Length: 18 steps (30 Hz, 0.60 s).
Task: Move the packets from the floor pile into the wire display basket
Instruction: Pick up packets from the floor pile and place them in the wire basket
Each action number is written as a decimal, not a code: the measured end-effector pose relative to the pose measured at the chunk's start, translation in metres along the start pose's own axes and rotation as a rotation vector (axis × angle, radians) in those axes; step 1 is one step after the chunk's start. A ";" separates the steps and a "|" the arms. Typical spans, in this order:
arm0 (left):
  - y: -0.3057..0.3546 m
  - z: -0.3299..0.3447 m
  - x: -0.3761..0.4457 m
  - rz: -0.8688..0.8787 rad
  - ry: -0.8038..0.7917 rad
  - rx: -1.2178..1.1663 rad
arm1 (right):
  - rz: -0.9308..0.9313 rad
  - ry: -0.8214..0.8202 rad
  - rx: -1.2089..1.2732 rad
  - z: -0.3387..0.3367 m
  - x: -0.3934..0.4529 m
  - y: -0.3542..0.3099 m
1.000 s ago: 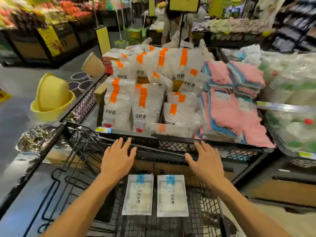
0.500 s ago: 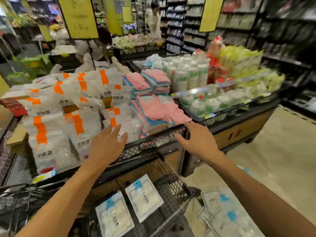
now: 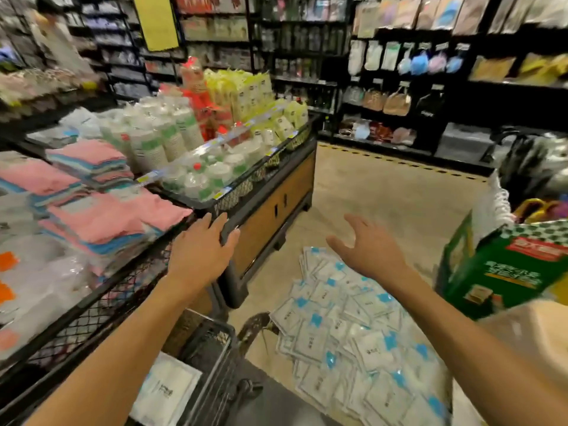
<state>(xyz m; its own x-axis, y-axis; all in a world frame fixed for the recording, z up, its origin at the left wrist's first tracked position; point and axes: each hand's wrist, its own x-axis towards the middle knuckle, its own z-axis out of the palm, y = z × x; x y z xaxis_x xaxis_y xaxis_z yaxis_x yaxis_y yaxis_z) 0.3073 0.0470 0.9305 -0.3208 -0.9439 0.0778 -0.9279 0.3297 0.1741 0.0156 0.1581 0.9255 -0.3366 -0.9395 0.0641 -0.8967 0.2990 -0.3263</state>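
Note:
A pile of white packets with blue tabs (image 3: pixel 353 333) lies spread on the floor at the lower right. The wire display basket (image 3: pixel 215 342) is at the bottom centre, and a white packet (image 3: pixel 166 392) lies flat inside it. My left hand (image 3: pixel 199 253) rests on the black corner rim of the display stand, with its fingers draped over the edge. Above the far end of the floor pile, my right hand (image 3: pixel 368 253) hovers with fingers spread, holding nothing.
The display stand (image 3: pixel 270 204) on the left carries pink cloths (image 3: pixel 101 216), plastic bottles and bagged goods. A green carton (image 3: pixel 507 272) stands at the right, close to the pile. Dark shelving lines the back, with beige floor (image 3: pixel 384 192) in between.
The view has swung right and down toward the floor pile. My left hand moved onto the stand's corner. My right hand left the stand's rim and came over the packets.

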 end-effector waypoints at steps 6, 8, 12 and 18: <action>0.131 0.045 0.026 0.165 -0.072 -0.004 | 0.168 0.040 0.019 -0.021 -0.012 0.134; 0.169 0.064 0.033 0.197 -0.099 -0.014 | 0.224 0.040 0.019 -0.025 -0.017 0.175; 0.233 0.097 0.040 0.262 -0.135 -0.008 | 0.341 0.060 -0.008 -0.024 -0.031 0.243; 0.295 0.153 0.073 0.372 -0.201 -0.059 | 0.519 0.037 0.005 -0.002 -0.046 0.319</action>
<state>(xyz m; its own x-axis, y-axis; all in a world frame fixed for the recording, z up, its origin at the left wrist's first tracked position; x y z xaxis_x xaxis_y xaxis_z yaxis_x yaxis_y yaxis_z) -0.0191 0.0727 0.8379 -0.6675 -0.7432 -0.0461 -0.7315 0.6429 0.2271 -0.2551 0.2973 0.8203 -0.7469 -0.6608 -0.0742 -0.6073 0.7233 -0.3285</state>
